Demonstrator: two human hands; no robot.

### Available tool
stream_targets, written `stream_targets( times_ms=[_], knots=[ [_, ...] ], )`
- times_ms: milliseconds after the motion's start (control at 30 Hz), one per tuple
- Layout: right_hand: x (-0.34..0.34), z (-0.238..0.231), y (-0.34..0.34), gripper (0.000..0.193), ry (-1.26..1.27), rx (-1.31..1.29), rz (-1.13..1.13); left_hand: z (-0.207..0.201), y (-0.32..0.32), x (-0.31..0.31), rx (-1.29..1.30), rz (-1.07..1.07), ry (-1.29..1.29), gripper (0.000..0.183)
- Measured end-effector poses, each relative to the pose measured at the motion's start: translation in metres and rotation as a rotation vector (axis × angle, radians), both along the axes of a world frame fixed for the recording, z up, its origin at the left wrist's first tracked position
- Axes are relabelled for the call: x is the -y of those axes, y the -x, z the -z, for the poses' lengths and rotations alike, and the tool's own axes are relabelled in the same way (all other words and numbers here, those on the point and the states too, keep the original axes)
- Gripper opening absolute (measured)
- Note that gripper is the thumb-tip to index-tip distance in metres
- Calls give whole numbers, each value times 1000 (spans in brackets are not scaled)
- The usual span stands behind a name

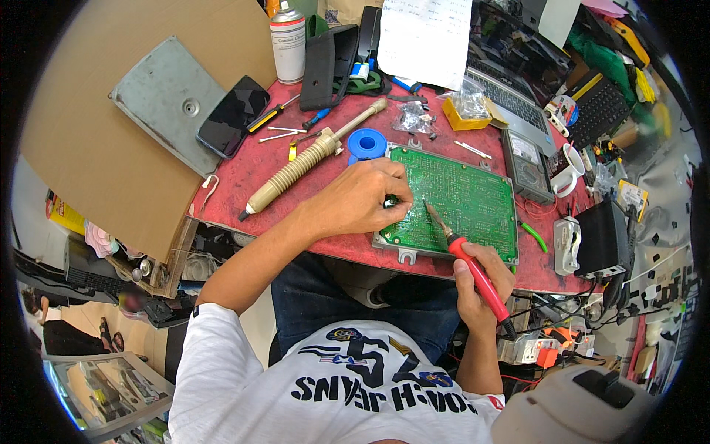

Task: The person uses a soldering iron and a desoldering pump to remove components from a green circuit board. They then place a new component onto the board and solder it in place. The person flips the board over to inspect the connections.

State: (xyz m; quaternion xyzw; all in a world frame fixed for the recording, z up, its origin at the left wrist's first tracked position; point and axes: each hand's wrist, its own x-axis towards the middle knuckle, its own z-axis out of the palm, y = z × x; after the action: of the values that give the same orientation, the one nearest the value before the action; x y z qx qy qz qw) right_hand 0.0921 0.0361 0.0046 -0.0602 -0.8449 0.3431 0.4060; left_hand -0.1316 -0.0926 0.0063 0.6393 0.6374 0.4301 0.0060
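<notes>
A green circuit board (pixel 473 196) in a metal frame lies near the front edge of the red-topped bench. My right hand (pixel 482 277) grips a soldering iron (pixel 473 270) by its red handle, and the iron's tip points at the left-middle part of the board. Over the board's left side, my left hand (pixel 370 194) is closed in a pinch close to that tip. What its fingers hold is too small to make out; a dark bit shows between them. Just behind this hand sits a blue spool (pixel 361 143). A beige ribbed solder sucker (pixel 303 164) lies to its left.
Left of the sucker are a phone (pixel 235 118), a grey metal cover (pixel 168 103) and a screwdriver (pixel 272 117). A spray can (pixel 288 44) and a black pouch (pixel 329 68) stand farther back. On the right are a multimeter (pixel 526 166), a laptop (pixel 503 85) and a mug (pixel 568 172).
</notes>
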Motion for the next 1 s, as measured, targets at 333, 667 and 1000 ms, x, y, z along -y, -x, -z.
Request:
stream_targets(
  times_ms=[333,667,1000],
  knots=[
    [1,-3,1,20,-4,0,17,-1,0,0,-5,-1,4,10],
    [1,-2,2,20,-27,-27,15,-1,0,-2,-30,-6,23,10],
    [2,-1,0,20,9,4,14,-5,-1,-2,-14,-13,32,11]
  ],
)
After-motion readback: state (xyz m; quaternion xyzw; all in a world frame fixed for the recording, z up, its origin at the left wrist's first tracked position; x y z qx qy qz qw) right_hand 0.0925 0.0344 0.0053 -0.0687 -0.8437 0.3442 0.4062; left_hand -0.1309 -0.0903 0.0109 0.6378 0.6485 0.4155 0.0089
